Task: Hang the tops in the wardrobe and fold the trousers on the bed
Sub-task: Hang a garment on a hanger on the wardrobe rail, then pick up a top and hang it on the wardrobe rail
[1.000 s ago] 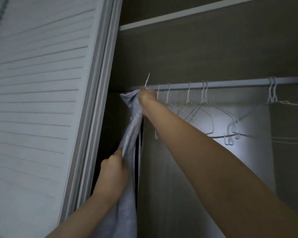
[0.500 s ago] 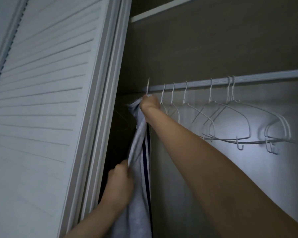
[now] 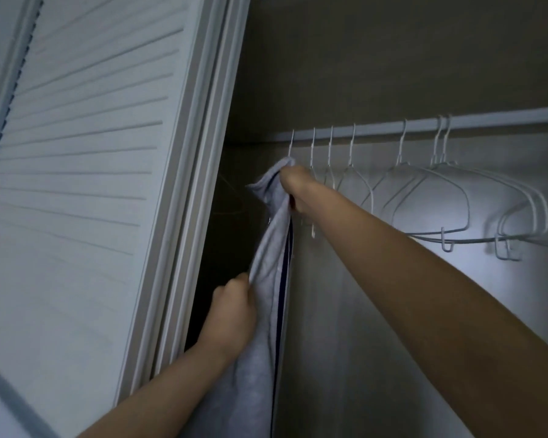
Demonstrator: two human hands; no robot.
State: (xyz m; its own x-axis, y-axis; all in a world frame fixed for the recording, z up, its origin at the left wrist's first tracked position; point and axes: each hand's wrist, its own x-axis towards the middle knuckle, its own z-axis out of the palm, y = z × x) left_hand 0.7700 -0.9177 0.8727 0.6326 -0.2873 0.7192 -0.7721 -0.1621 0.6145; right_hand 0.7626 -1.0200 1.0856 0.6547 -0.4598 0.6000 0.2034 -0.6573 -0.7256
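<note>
Nearest the camera, at 7 o'clock in the head view, the left forearm rises from the bottom edge. The left hand (image 3: 233, 314) sits just left of centre, its fingers (image 3: 239, 282) curled into a fist that pinches a fold of the grey top (image 3: 268, 257) along the garment's left edge.

The grey top hangs as a narrow vertical column from about 12 o'clock of the left hand down to the bottom edge at 6 o'clock. A dark blue stripe (image 3: 283, 279) runs down its right side. Its upper end bunches into a soft fold at the top.

The right forearm crosses from 4 o'clock up toward centre. The right hand (image 3: 298, 189) grips the top end of the grey top, fingers wrapped out of sight on the far side; the grip itself is plain, how the fingertips lie cannot be told. This hand is just below the hook of the leftmost hanger (image 3: 291, 143), which sits over the rail (image 3: 377, 129).

Farther back, the rail runs from centre to 3 o'clock. A row of white wire hangers (image 3: 440, 197) hangs from it, all bare, bunched closer together toward 3 o'clock.

At 9 to 11 o'clock stands the white louvred wardrobe door (image 3: 86, 153), tilted in view. Behind the rail, the wardrobe back panel (image 3: 393, 58) is dim, with a brighter patch below the hangers.
</note>
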